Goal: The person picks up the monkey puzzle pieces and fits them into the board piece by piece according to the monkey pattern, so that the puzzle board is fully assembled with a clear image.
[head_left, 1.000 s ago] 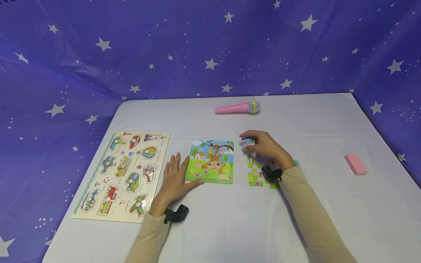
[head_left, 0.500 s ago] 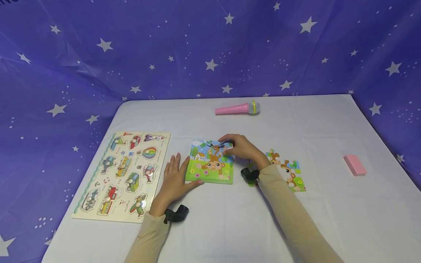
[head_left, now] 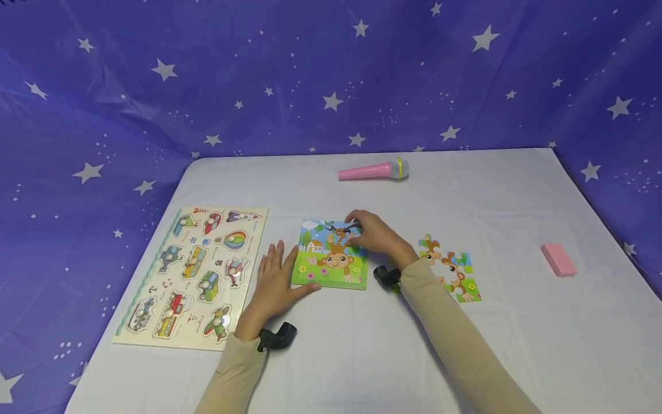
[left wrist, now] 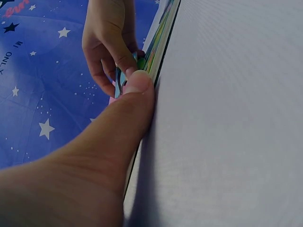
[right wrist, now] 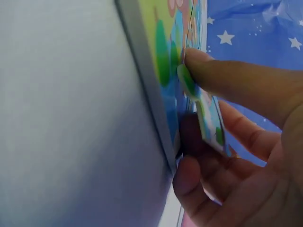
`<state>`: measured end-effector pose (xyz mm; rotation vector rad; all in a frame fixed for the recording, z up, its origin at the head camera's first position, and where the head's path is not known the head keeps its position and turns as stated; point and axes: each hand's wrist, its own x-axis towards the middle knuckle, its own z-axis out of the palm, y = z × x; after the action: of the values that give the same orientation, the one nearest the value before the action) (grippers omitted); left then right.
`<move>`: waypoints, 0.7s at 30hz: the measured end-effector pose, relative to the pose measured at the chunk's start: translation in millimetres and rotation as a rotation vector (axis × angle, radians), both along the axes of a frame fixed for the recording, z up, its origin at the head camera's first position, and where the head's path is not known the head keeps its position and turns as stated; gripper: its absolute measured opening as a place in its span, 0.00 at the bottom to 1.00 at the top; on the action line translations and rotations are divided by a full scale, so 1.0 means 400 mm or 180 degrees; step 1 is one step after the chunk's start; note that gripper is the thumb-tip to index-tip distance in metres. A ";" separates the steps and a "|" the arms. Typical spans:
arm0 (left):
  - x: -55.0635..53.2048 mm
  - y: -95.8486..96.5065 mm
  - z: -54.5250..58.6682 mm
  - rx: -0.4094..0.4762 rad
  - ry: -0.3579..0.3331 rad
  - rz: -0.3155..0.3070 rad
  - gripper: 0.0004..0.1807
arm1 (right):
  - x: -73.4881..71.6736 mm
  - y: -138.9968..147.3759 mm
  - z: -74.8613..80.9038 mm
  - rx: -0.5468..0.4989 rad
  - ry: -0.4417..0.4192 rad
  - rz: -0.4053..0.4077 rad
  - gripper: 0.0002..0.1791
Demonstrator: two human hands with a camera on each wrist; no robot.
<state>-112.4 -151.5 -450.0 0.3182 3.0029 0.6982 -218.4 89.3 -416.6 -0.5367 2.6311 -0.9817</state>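
A square monkey picture puzzle board (head_left: pixel 331 276) lies at the middle of the white table. My left hand (head_left: pixel 276 287) lies spread at its left side, with the thumb along the front edge. In the left wrist view that thumb (left wrist: pixel 120 109) touches the board's edge. My right hand (head_left: pixel 381 234) pinches a jigsaw piece (right wrist: pixel 213 125) over the board's far right corner. Seen from the right wrist, the piece is tilted above the picture. Loose joined jigsaw pieces (head_left: pixel 460 282) lie to the right, partly hidden by the right forearm.
A wooden vehicle puzzle board (head_left: pixel 238 299) lies at the left. A pink toy microphone (head_left: pixel 364 172) lies towards the back, and a pink block (head_left: pixel 558 259) is near the right side. Blue star-printed cloth (head_left: pixel 289 75) stands behind the table.
My right hand has carried the jigsaw piece left from the loose pieces to the board's far right corner, uncovering some of them. In the last half second it barely shifts. The left hand stays put.
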 end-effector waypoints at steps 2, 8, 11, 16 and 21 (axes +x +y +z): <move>0.001 0.001 0.001 0.0001 -0.0009 0.0000 0.53 | 0.002 -0.002 0.001 0.0076 0.0045 -0.0003 0.26; 0.002 0.001 0.002 0.0013 -0.0022 0.0003 0.53 | 0.009 -0.003 0.001 0.0272 0.0246 -0.0055 0.25; 0.002 0.000 0.002 0.0034 -0.0026 0.0008 0.53 | 0.013 -0.003 -0.002 0.0355 0.0360 -0.0065 0.25; 0.003 0.000 0.003 0.0057 -0.0016 0.0004 0.52 | 0.019 -0.008 0.000 0.0517 0.0551 0.0001 0.25; 0.002 0.002 0.003 0.0036 -0.0026 0.0011 0.52 | 0.025 -0.012 0.006 0.0726 0.0760 0.0025 0.25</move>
<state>-111.5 -150.9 -448.8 0.3100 2.9936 0.7152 -208.5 84.5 -414.4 -0.6423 2.8979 -0.6359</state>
